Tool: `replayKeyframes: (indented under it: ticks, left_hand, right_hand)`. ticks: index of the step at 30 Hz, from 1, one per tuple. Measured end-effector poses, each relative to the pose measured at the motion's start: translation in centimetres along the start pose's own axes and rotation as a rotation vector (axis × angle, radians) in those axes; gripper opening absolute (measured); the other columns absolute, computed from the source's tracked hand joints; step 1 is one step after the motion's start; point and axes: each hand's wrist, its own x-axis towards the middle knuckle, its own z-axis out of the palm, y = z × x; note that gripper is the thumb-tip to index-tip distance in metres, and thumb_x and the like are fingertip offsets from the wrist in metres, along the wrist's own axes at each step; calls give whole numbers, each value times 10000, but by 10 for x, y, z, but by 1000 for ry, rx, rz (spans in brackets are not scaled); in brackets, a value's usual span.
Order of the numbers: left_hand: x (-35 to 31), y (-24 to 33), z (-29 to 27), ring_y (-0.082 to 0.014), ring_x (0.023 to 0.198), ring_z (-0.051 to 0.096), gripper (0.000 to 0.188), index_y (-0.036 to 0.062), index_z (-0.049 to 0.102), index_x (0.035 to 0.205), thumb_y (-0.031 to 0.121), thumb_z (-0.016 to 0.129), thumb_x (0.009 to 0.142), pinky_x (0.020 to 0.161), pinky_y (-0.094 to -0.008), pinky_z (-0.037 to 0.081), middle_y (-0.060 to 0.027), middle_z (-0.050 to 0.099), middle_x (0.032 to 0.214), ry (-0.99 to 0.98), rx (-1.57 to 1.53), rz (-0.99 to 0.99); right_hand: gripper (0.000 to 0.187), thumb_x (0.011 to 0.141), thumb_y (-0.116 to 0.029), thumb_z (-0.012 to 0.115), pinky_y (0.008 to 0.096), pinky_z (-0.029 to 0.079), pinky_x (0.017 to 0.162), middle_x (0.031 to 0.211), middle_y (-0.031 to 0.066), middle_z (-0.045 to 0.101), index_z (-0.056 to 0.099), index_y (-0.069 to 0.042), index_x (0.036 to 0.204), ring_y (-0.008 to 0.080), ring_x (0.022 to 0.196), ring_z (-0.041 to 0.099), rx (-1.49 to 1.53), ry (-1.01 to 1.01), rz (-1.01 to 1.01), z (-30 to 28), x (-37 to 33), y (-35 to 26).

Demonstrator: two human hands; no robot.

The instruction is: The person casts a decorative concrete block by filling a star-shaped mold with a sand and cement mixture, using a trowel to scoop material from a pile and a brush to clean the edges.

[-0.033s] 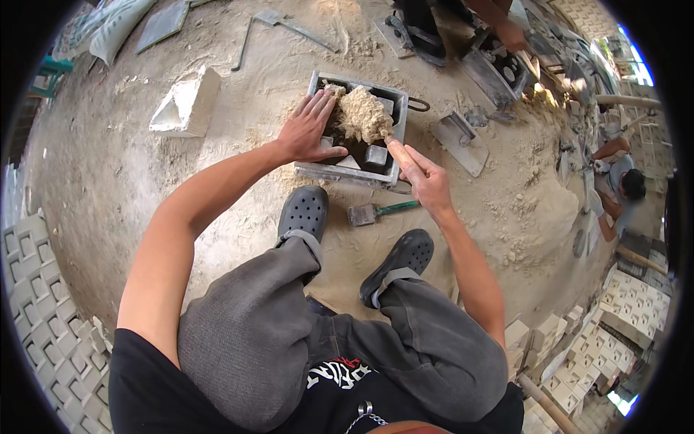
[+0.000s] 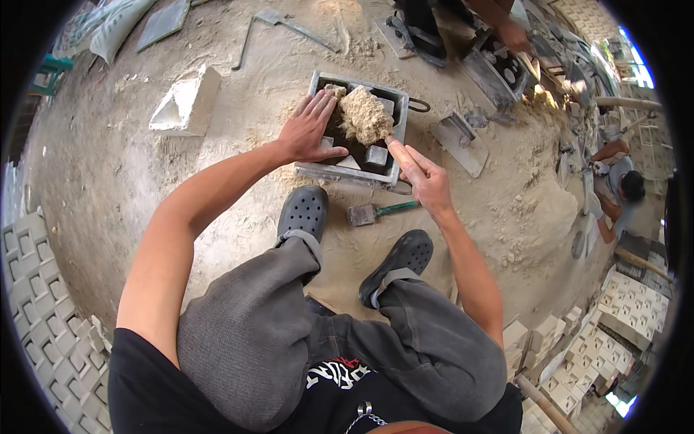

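Note:
A rectangular grey metal mould (image 2: 340, 175) with blocks inside lies on the ground before my feet. Over its open top is a tool, probably a trowel, with a wooden handle (image 2: 405, 159); my right hand (image 2: 431, 186) is closed round that handle. Damp, sandy mix (image 2: 366, 116) is heaped on the tool and hides its blade. My left hand (image 2: 309, 134) reaches across the mould's left side, fingers stretched out and thumb apart. Its fingertips are by a small clump of mix at the far left corner. Inside the mould, a grey metal block (image 2: 376, 155) shows near the handle.
A brush with a green handle (image 2: 397, 207) lies between my shoes and the mould. Right of the mould rests a flat metal float (image 2: 463, 145), near a sand pile (image 2: 538, 217). A pale cast block (image 2: 186, 105) stands left. Another person's hand (image 2: 512, 36) works at the upper right.

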Motion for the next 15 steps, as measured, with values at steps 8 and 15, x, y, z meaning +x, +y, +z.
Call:
replayKeyframes:
  ticks: [8, 15]
  left_hand:
    - [2, 11, 1, -324, 1501, 165, 1133, -66, 239, 1505, 802, 470, 815, 1234, -442, 82, -221, 241, 1586, -54, 15, 52]
    - [-5, 31, 0, -317, 1499, 179, 1015, -56, 255, 1501, 710, 491, 879, 1232, -443, 126, -214, 242, 1587, -92, -56, 181]
  right_hand:
    - [441, 954, -197, 633, 202, 350, 433, 768, 13, 650, 576, -35, 1360, 26, 497, 438, 90, 32, 28, 2, 1, -6]
    - [448, 953, -187, 633, 206, 337, 413, 772, 25, 650, 566, -32, 1368, 25, 481, 425, 130, 73, 51, -3, -5, -5]
